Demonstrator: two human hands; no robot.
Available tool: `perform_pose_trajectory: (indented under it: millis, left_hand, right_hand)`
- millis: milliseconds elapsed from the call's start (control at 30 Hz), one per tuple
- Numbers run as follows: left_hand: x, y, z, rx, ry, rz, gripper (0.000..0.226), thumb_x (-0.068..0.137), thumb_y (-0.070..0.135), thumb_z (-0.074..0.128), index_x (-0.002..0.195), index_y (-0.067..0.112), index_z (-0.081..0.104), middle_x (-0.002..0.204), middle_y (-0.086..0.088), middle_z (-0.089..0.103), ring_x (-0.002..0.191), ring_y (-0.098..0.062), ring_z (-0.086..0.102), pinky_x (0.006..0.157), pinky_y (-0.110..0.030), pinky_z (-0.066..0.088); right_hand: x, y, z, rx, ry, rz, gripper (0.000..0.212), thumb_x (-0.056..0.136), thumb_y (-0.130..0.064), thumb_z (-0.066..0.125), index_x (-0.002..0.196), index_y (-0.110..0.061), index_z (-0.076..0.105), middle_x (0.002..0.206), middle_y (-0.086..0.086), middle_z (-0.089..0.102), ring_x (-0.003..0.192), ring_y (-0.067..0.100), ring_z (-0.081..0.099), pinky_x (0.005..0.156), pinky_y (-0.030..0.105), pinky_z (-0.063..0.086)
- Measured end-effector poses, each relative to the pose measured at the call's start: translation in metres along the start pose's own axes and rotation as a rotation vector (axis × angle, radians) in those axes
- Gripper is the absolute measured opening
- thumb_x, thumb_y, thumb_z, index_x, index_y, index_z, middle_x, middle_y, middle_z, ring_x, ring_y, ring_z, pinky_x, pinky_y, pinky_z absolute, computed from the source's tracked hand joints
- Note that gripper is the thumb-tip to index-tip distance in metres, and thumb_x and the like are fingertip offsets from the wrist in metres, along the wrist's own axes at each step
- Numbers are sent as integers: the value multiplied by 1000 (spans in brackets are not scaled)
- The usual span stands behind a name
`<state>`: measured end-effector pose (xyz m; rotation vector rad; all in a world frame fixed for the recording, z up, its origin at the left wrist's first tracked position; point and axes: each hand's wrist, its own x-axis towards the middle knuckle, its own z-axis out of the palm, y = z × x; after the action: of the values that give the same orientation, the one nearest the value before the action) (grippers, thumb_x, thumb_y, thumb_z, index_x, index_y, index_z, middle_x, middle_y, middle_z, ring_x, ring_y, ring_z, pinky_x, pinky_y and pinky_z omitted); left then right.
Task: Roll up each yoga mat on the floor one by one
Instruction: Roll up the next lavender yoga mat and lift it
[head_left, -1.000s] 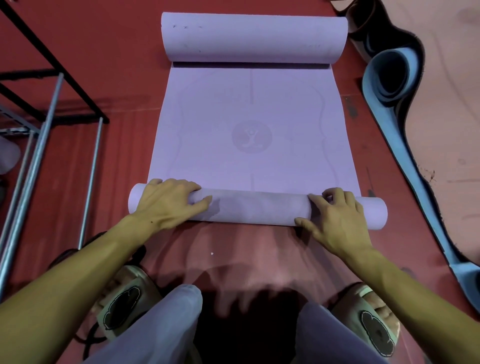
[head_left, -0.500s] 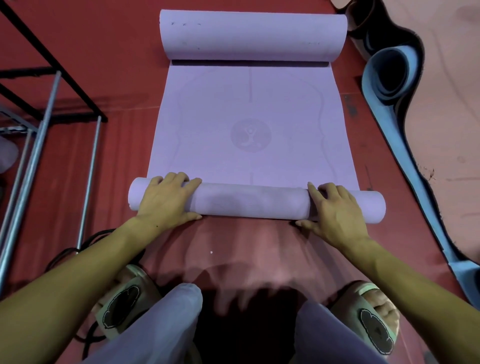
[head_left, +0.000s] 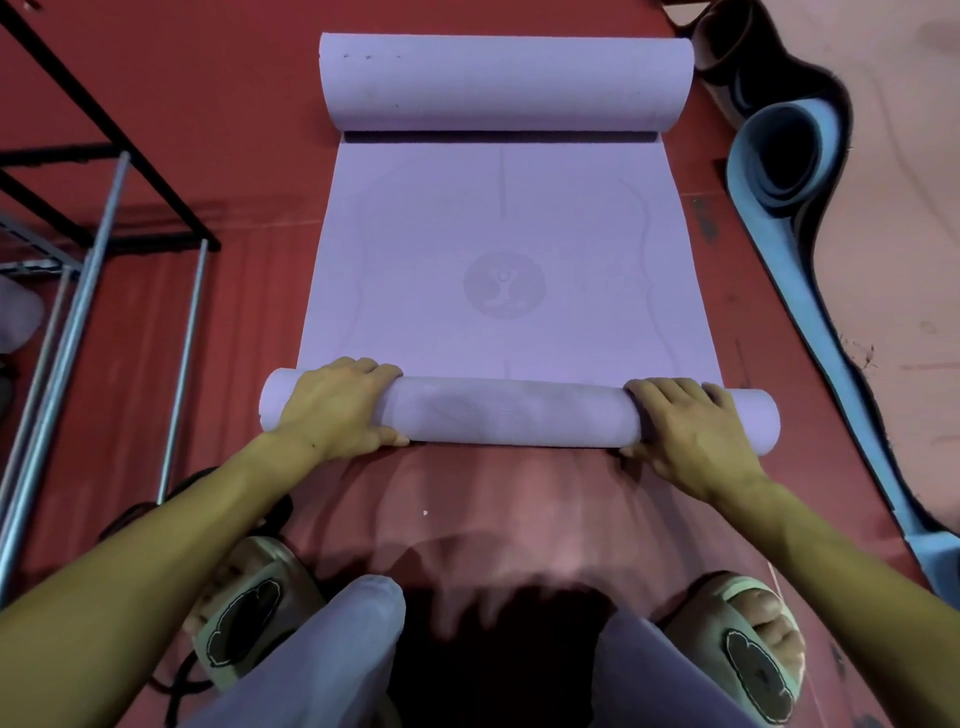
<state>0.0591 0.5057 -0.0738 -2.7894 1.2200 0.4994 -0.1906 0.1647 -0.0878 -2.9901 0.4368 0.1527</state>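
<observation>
A purple yoga mat (head_left: 509, 234) lies lengthwise on the red floor, with a round logo at its middle. Its near end is wound into a tight roll (head_left: 514, 410) and its far end curls up in a thicker roll (head_left: 504, 80). My left hand (head_left: 337, 405) grips the near roll close to its left end, fingers curled over the top and thumb on the near side. My right hand (head_left: 691, 431) grips the same roll close to its right end in the same way.
A blue mat (head_left: 779, 150), loosely coiled, snakes along the right side of the purple one. A metal rack (head_left: 93, 228) with black and silver bars stands at the left. My sandalled feet (head_left: 244, 613) are planted just behind the roll.
The near roll has moved a little away from me over the flat part of the mat, and both hands have shifted forward over it.
</observation>
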Motion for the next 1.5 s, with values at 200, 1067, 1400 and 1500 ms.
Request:
perform_pose_trajectory:
  millis: [200,1067,1400,1500]
  left_hand:
    - [-8,-4,-3,-32,-164,24,75,65,79,73,129,43,60,111,14,67,101,-17,65,79,-34,46]
    - [-16,-14,10,-275,-70,17,62,75,65,82,131,53,58,128,28,58,125,-7,53,89,-39,45]
    - [-9,-1,-1,-207,59,13,42,86,50,80,125,51,64,119,19,56,113,-16,53,83,-35,41]
    - [-8,0,-3,-208,53,23,34,91,48,75,123,52,64,116,21,56,112,-11,51,76,-30,36]
  right_hand:
    - [-9,6,-6,6,-216,-30,77,74,-64,78,139,-33,50,126,-8,66,115,24,61,94,49,47]
    - [6,0,-28,57,-382,47,64,79,-49,84,134,-41,54,126,-15,59,114,18,60,78,39,48]
    - [11,-10,-38,14,-209,33,48,86,-39,81,130,-37,63,123,-8,57,114,18,53,68,32,36]
    - [10,-9,-37,50,-194,44,44,88,-35,81,128,-36,66,123,-7,58,113,21,54,65,32,36]
